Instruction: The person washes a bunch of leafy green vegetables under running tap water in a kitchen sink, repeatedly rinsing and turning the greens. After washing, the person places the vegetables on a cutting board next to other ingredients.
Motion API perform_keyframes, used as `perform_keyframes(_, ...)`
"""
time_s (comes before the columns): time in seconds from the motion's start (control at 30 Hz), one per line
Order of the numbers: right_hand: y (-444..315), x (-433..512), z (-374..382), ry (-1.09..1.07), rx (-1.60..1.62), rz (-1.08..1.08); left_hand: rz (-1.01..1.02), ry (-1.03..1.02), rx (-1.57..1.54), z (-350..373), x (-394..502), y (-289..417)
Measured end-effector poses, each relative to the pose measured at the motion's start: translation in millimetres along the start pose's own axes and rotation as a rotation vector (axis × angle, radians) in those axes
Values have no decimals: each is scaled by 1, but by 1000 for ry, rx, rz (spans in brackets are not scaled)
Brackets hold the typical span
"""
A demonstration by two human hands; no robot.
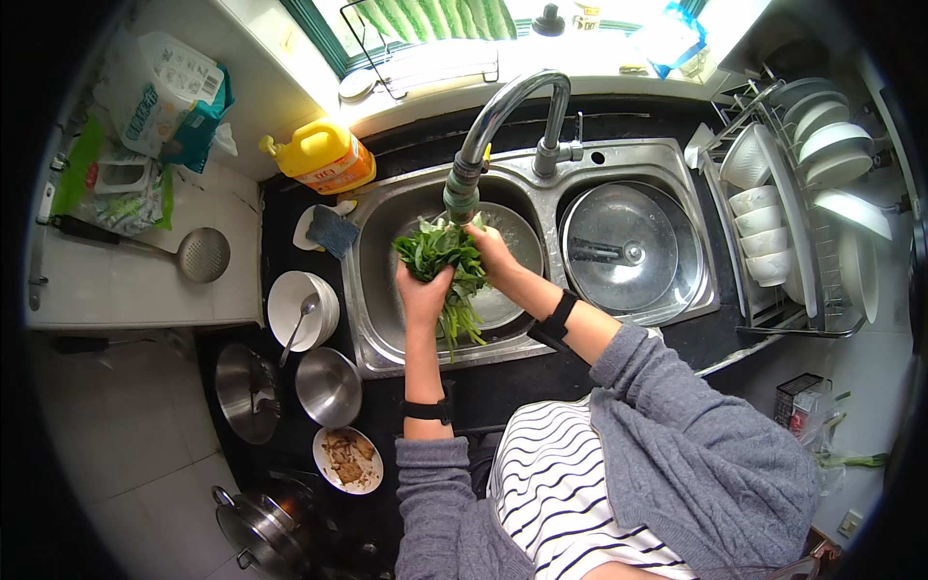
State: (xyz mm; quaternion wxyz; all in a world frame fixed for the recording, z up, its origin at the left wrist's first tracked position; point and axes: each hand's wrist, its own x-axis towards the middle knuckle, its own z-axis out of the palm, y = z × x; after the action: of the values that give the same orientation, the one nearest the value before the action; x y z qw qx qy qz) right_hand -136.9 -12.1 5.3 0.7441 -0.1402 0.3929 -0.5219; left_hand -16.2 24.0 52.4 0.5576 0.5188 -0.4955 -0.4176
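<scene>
A bunch of leafy green vegetables [449, 254] is held over the left basin [378, 290] of a steel double sink, its stems hanging toward me. My left hand [424, 296] grips the bunch from the near left side. On its far right side, my right hand [493, 254] closes around the leaves just under the spout. The chrome faucet [482, 130] arches over, and its green-tinged nozzle [462, 192] sits right above the greens. Below them, a round metal bowl [516, 243] with water in it rests in the basin, partly hidden by the bunch and my right hand.
A glass lid [616, 217] lies in the right basin. Left of the sink are a yellow detergent jug [326, 159], stacked bowls with a spoon [293, 308], a steel bowl [328, 388] and a plate of food [348, 460]. A dish rack [805, 239] stands right; a pot [261, 533] sits lower left.
</scene>
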Motion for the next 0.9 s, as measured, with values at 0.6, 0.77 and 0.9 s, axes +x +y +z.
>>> perform_keyframes(0.6,26,-10,30,-249,47,-10,-351,-253,-419,-22,-7,-20)
perform_keyframes(0.77,28,10,38,-153,-575,-406,-268,-168,-419,-23,-13,-19)
perform_keyframes(0.9,28,18,32,-310,-860,-658,-226,59,-375,-14,-12,-29)
